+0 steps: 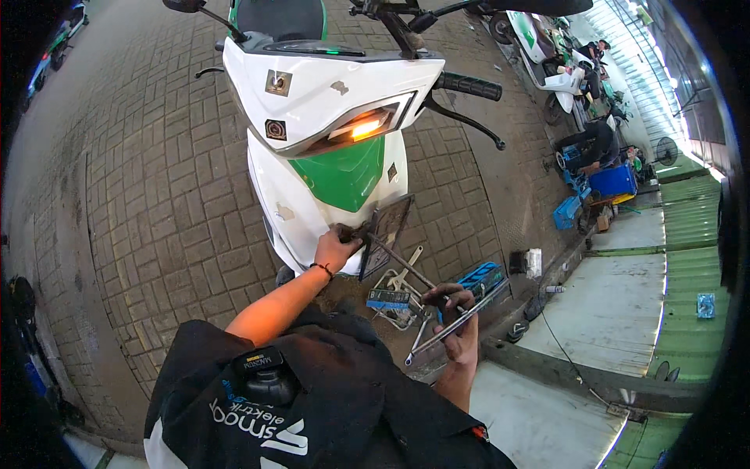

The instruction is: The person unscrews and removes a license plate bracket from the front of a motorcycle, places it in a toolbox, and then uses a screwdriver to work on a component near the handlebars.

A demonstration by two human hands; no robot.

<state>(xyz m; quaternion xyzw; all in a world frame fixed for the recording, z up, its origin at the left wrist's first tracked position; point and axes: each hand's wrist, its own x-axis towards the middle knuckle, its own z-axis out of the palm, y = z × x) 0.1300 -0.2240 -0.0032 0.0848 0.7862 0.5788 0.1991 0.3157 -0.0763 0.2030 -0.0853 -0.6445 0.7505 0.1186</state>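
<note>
In front of me stands a white and green scooter (344, 176), its orange indicator lit. A dark flat plate (394, 223) juts from its lower front, seen nearly edge-on. My left hand (337, 248) reaches to the spot where that plate meets the body; its fingers are curled there, and what they pinch is hidden. My right hand (457, 319) is closed around a T-handle wrench (418, 270) where shaft and crossbar meet. The shaft runs up to the plate beside my left fingers, but I cannot make out its tip.
On the paving below the plate are a metal frame (402, 283) and a small blue-black box (387, 299). Beyond them lies a blue case (480, 275). Farther right, a person (595, 147) sits by blue crates (613, 182). The scooter's handlebar grip (471, 86) sticks out to the right.
</note>
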